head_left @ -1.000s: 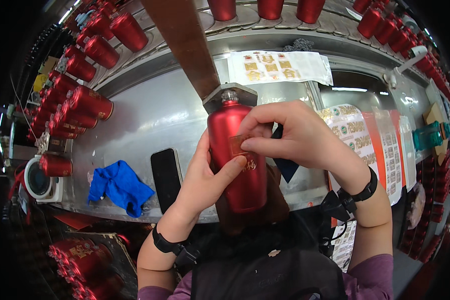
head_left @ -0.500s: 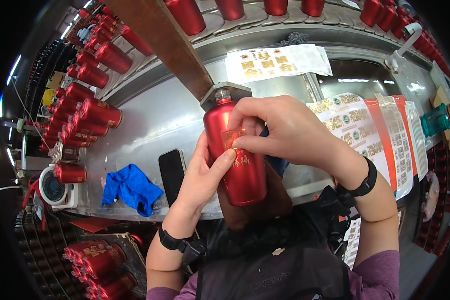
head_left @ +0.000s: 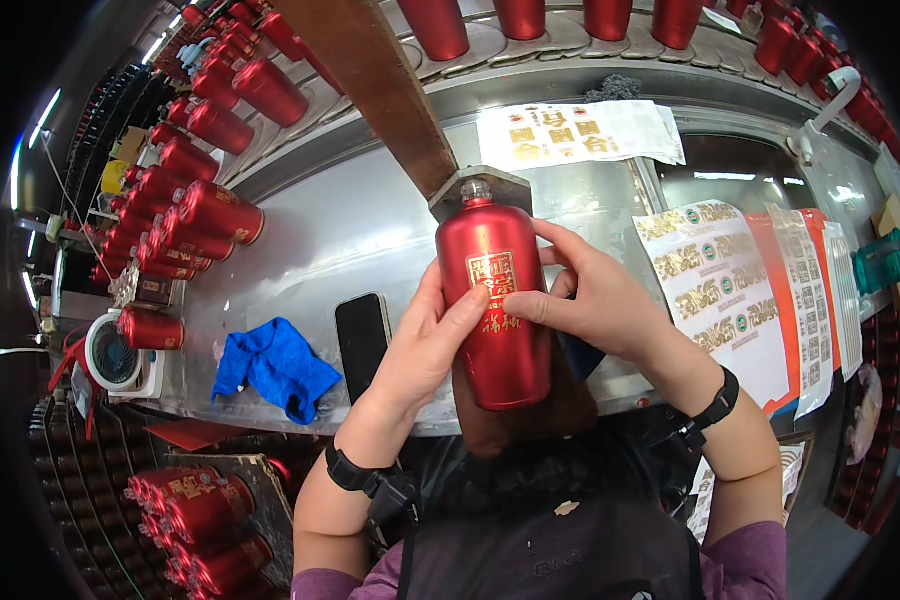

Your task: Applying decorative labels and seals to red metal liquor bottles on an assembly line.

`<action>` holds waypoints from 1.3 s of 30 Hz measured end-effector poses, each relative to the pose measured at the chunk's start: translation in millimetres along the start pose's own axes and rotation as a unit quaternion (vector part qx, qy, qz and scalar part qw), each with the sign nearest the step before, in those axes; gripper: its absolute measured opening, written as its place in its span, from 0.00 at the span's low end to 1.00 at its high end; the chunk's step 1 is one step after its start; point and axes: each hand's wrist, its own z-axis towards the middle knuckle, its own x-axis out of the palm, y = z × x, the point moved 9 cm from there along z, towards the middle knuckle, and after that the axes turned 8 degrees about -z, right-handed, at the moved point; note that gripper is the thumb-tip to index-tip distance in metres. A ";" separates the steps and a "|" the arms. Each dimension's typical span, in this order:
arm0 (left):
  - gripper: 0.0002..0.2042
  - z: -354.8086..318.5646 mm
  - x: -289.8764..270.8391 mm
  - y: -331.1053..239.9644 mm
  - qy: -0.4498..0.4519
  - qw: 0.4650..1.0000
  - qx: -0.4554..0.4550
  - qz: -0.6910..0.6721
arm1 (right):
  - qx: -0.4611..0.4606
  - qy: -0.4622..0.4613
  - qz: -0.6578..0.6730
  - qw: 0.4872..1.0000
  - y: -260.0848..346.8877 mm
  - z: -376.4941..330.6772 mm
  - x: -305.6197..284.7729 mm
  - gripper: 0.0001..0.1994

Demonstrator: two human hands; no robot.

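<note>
A glossy red bottle (head_left: 495,365) with a clear glass neck lies between my hands, its neck pointing away from me. Gold lettering and a gold framed label (head_left: 491,272) show on its upper face. My left hand (head_left: 432,335) wraps the bottle's left side, thumb pressed beside the label. On the other side my right hand (head_left: 595,300) grips the bottle, thumb laid across its front below the label. The neck rests at a metal bracket (head_left: 515,188) on the end of a brown beam. Under the bottle's base is a brown support (head_left: 570,400).
A black phone (head_left: 363,335) and a crumpled blue cloth (head_left: 275,368) lie left on the metal table. Gold sticker sheets (head_left: 715,300) lie to the right, another sheet (head_left: 580,140) farther back. Red bottles line the conveyor (head_left: 560,42) and crowd the left. A small fan (head_left: 115,352) stands far left.
My right hand has come down from above the label to the bottle's right side, its thumb now flat on the front. The label is uncovered. The whole view has shifted slightly.
</note>
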 end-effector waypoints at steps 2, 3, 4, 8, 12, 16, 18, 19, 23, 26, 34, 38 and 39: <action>0.30 2.5 0.6 2.9 0.000 1.000 -0.004 0.008 | 0.012 0.035 0.104 0.994 -14.3 3.3 8.6 0.41; 0.31 3.6 1.3 3.2 0.000 1.000 -0.001 0.012 | 0.012 0.035 0.104 0.994 -15.6 3.1 7.4 0.41; 0.31 3.6 0.9 2.9 0.000 1.000 0.002 0.015 | 0.023 0.042 0.114 0.992 -16.9 3.3 8.9 0.41; 0.31 2.4 3.5 -0.1 0.000 1.000 0.012 0.027 | 0.026 0.061 0.174 0.982 -19.9 4.6 13.2 0.41; 0.27 3.9 0.5 -4.3 -0.024 1.000 -0.001 -0.018 | 0.038 0.062 0.190 0.979 -20.6 5.2 15.9 0.40; 0.22 15.8 3.0 -7.4 -0.054 0.997 -0.018 -0.057 | 0.010 0.053 0.220 0.974 -19.5 11.8 16.4 0.44; 0.22 18.6 2.8 -5.7 -0.060 0.997 -0.013 -0.039 | -0.001 0.064 0.228 0.972 -16.0 13.4 20.0 0.43; 0.22 19.2 2.2 -4.8 -0.067 0.997 -0.011 -0.024 | -0.009 0.063 0.240 0.969 -15.8 13.4 21.3 0.42; 0.21 18.9 3.2 -6.0 -0.094 0.996 -0.004 -0.011 | -0.018 0.066 0.273 0.959 -10.8 11.6 22.8 0.41; 0.21 20.1 4.4 -6.2 -0.084 0.996 -0.004 -0.005 | -0.020 0.061 0.286 0.956 -12.4 11.6 21.2 0.40; 0.27 6.8 0.6 -2.1 -0.068 0.997 0.010 0.021 | -0.016 0.106 0.303 0.947 -2.1 7.2 22.5 0.39; 0.28 6.8 3.0 -3.1 -0.065 0.997 0.012 0.034 | -0.009 0.096 0.288 0.953 -6.2 6.9 21.3 0.40; 0.27 7.4 1.2 -2.3 -0.067 0.997 0.010 0.019 | -0.012 0.088 0.288 0.954 -7.2 7.3 20.3 0.41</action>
